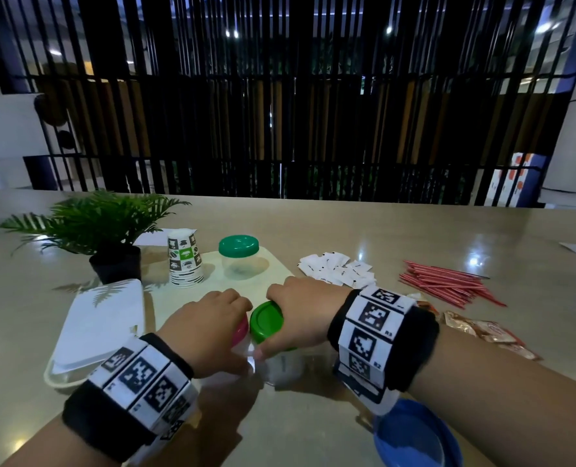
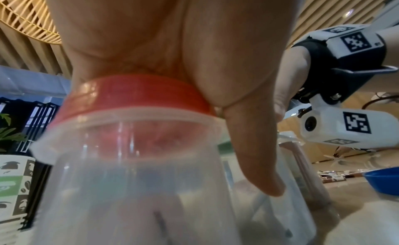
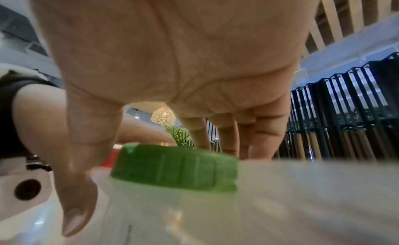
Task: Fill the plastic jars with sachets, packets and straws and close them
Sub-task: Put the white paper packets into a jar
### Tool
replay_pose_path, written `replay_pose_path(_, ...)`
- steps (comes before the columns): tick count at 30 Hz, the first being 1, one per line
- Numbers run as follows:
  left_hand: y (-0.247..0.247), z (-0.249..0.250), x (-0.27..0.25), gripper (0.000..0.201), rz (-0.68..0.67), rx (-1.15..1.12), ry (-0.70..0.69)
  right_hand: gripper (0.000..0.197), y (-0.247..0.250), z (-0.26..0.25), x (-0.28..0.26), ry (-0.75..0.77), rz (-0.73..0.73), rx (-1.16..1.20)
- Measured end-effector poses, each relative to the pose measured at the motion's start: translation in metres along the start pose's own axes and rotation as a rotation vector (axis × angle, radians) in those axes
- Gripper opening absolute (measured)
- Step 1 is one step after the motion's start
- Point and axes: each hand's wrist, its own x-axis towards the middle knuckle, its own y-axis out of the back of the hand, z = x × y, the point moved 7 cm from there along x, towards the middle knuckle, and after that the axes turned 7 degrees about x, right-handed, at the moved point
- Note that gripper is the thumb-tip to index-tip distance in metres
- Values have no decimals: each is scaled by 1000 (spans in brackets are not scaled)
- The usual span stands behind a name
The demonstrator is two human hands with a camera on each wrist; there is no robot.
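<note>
a glossy beige table (image 1: 313,416) is carrying a cream tray (image 1: 279,264); left of the tray a plant (image 1: 114,261) and white box (image 1: 101,325) are sitting, right of it sachets (image 1: 337,269), straws (image 1: 448,284), packets (image 1: 482,332), nearer a blue lid (image 1: 414,436).

right hand (image 3: 172,60) | fingers (image 3: 224,137) curled over green lid (image 3: 175,166) | clear jar (image 3: 237,214)

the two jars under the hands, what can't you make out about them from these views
- Pink-lidded jar: contents unreadable; left wrist view blurred, and the left hand covers it in the head view.
- Green-lidded jar: contents unclear; right wrist view smeared, right hand overlaps its lid.
- Blue lid: cut off by the head view's bottom edge.
</note>
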Motion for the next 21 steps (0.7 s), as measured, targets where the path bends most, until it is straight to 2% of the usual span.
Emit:
replay_pose_path(7, 1, 1, 0, 88, 20, 46, -23, 78, -3, 5, 3, 6, -24, 37)
replay_pose_path(15, 1, 1, 1, 90, 28, 62, -47, 92, -6, 12, 4, 75, -93, 175)
replay_pose_path(19, 1, 2, 1, 90, 35, 71, -57, 105, -9, 18, 4, -34, -72, 87)
replay_pose_path(21, 2, 2, 2, 91, 38, 71, -64, 102, -9, 18, 5, -75, -36, 74)
